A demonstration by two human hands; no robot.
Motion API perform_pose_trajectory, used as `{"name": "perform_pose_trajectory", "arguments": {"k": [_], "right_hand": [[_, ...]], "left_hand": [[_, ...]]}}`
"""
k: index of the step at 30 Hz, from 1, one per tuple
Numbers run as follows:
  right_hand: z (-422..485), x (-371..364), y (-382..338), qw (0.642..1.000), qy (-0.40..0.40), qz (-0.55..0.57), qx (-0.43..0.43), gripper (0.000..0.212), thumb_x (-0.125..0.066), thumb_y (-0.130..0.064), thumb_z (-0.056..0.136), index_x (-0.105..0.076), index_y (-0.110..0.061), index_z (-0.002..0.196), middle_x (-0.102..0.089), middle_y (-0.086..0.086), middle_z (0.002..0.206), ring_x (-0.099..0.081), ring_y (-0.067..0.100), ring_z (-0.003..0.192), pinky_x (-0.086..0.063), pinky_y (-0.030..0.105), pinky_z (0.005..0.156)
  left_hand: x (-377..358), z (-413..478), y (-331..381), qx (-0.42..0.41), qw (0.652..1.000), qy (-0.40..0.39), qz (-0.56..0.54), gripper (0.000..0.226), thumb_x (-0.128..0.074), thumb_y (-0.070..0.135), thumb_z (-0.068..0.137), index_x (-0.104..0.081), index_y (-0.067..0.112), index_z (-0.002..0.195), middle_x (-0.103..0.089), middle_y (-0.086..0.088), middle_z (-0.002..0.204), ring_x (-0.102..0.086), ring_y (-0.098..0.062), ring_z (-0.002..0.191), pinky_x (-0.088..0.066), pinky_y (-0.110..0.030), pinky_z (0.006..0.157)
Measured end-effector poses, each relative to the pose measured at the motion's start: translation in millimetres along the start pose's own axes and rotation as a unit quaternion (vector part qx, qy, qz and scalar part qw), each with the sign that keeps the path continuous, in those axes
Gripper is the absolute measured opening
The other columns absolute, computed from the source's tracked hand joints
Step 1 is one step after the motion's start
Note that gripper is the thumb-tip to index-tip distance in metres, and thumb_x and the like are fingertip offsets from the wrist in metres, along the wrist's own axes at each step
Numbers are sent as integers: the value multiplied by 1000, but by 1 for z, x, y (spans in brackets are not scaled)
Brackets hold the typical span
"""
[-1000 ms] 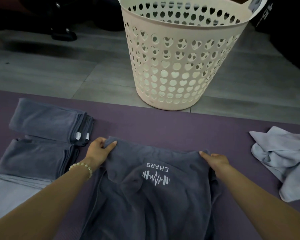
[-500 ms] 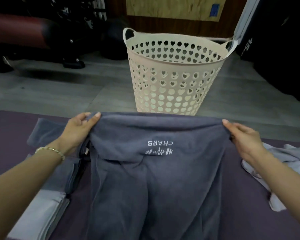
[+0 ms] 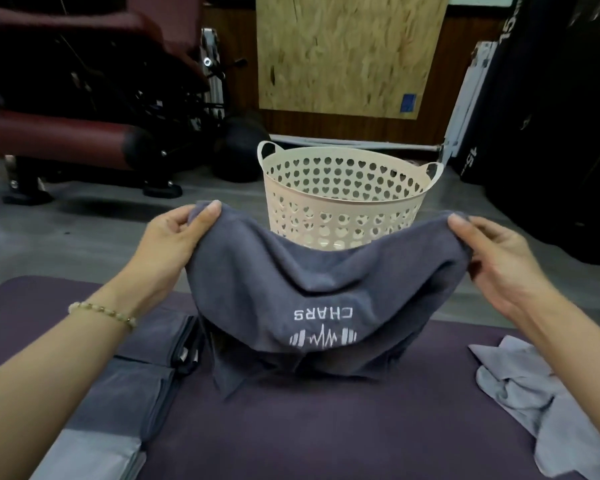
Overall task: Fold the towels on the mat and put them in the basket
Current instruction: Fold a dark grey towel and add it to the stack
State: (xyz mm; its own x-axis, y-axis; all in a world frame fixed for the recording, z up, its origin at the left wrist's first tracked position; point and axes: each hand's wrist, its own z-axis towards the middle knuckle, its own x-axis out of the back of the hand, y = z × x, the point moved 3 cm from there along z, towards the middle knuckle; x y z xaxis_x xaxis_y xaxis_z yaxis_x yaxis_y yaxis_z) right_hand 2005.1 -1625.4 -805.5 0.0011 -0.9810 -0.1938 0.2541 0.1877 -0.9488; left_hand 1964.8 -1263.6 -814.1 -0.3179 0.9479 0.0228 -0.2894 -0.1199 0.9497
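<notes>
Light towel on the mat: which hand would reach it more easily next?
Probably the right hand: the light towel lies beside that arm, at the right of the mat. The left hand is farther; both grip the dark towel.

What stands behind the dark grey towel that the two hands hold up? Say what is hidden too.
The cream basket stands behind the dark grey towel. Its rim, handles and upper wall show; the sagging towel covers its base.

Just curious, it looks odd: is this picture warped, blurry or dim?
Head view: wide-angle lens seems to bow the far edge of the purple mat; head view: dim, soft light, no glare; head view: sharp, the CHARS logo on the dark grey towel reads.
</notes>
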Motion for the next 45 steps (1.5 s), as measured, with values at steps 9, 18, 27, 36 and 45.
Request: {"name": "perform_pose_trajectory", "arguments": {"k": [9, 18, 27, 36, 45], "right_hand": [[-16, -38, -55, 993, -60, 105, 10, 21, -73, -35, 52, -73, -22, 69, -70, -4, 70, -67, 7, 66, -54, 20, 58], [1, 5, 85, 978, 35, -109, -176, 9, -77, -17, 74, -71, -16, 81, -71, -1, 79, -62, 6, 69, -50, 10, 55], [54, 87, 223, 949, 147, -183, -212, 27, -56, 4, 91, -60, 6, 117, -71, -3, 72, -61, -6, 52, -52, 9, 57], [-17, 107, 294, 871, 28, -393, -293, 51, -67, -10, 87, -47, -1, 133, -53, 8, 127, -53, 29, 118, -38, 20, 81], [-180, 127, 280, 823, -53, -298, -481, 48, -83, -17, 70, -55, -8, 108, -60, 17, 108, -58, 17, 85, -49, 22, 64]], "left_hand": [[-45, -11, 65, 26, 968, -139, -205, 30, -55, 43, 80, -66, 20, 63, -65, 4, 60, -63, -8, 55, -53, -20, 56], [-54, -5, -98, 191, 972, -124, 54, 39, -62, 47, 82, -72, 10, 87, -73, -5, 86, -63, -14, 79, -47, -26, 72], [-54, 37, -234, 181, 966, 46, 179, 25, -63, 31, 89, -68, 6, 90, -57, -5, 86, -51, -15, 84, -38, -21, 66], [-41, -43, -334, 339, 886, -64, 311, 97, -58, 73, 68, -52, -7, 122, -58, -26, 122, -52, -41, 117, -41, -48, 101], [-2, -167, -312, 359, 843, -198, 349, 40, -69, 37, 82, -51, 13, 107, -56, 1, 103, -56, -16, 98, -42, -26, 83]]}}
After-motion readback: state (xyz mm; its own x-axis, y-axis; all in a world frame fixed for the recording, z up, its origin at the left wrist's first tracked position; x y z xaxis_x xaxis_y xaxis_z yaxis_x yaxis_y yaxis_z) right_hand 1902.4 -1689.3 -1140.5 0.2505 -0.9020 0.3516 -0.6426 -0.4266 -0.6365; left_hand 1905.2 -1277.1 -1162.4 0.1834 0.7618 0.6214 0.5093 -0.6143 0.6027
